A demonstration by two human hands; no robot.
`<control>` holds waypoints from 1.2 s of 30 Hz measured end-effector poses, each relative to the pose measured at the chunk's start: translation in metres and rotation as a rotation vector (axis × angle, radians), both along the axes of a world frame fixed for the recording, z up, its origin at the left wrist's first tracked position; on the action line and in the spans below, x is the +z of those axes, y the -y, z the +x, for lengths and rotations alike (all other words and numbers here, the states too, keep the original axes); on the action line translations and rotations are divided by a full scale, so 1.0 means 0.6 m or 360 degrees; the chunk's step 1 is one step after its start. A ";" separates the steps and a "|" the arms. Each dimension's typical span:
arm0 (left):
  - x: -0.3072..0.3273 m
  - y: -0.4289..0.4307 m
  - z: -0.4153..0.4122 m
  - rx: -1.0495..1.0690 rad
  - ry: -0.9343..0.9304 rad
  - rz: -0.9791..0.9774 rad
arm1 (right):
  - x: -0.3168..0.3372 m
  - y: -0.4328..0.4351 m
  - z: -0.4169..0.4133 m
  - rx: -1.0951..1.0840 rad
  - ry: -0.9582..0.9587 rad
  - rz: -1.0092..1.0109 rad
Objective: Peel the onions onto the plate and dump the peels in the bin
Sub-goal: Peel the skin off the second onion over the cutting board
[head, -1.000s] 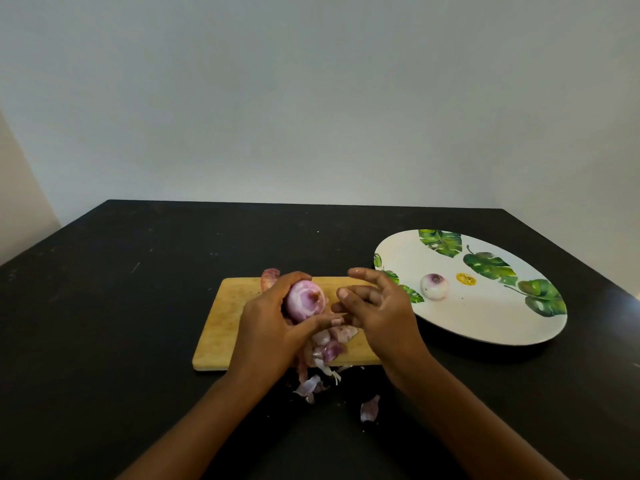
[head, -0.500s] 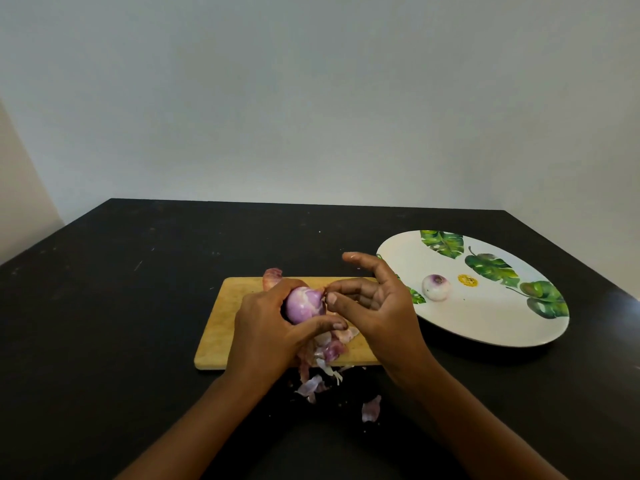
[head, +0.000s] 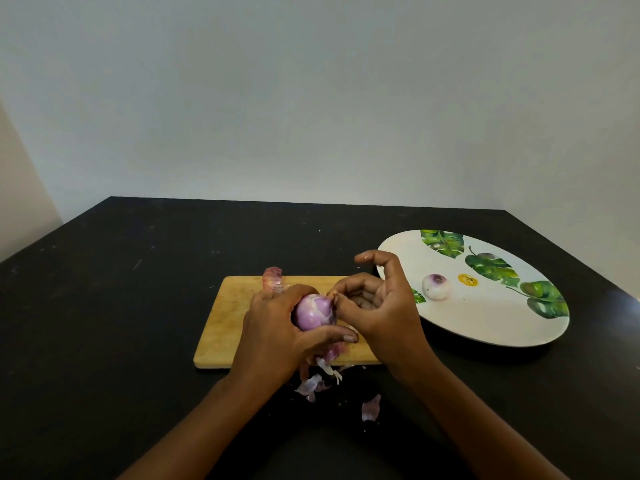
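Observation:
My left hand [head: 273,334] grips a purple onion [head: 314,316] above the wooden cutting board [head: 225,323]. My right hand [head: 381,306] pinches a bit of skin at the onion's right end with thumb and middle fingers, while its index finger is raised. A small peeled onion [head: 436,287] lies on the white leaf-patterned plate [head: 485,323] to the right. Loose peels [head: 313,384] lie at the board's front edge, and another peel [head: 370,407] lies on the table. A piece of onion skin [head: 273,278] sits at the board's back edge. No bin is in view.
Everything rests on a black table [head: 121,306] set against a pale wall. The plate reaches close to the table's right edge. A yellow sticker [head: 467,279] is on the plate near the peeled onion.
My right hand has closed in on the onion's right end and now pinches skin there, with the index finger lifted. My left hand turned the onion slightly.

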State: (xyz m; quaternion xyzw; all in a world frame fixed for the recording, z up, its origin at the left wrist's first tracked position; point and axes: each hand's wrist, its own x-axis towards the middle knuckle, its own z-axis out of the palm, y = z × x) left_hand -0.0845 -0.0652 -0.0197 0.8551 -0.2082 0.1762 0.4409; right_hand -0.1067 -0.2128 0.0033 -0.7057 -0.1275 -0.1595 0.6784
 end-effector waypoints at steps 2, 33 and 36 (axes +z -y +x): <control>0.002 0.000 0.002 -0.0083 -0.0043 -0.0164 | 0.003 0.003 0.000 0.0021 -0.0028 0.0005; 0.000 -0.002 -0.003 0.0106 0.0162 0.0241 | -0.003 -0.011 0.005 -0.0082 -0.0237 0.0260; -0.004 -0.004 0.007 -0.0107 0.0059 0.0000 | -0.003 -0.010 0.005 -0.0089 -0.0216 0.0238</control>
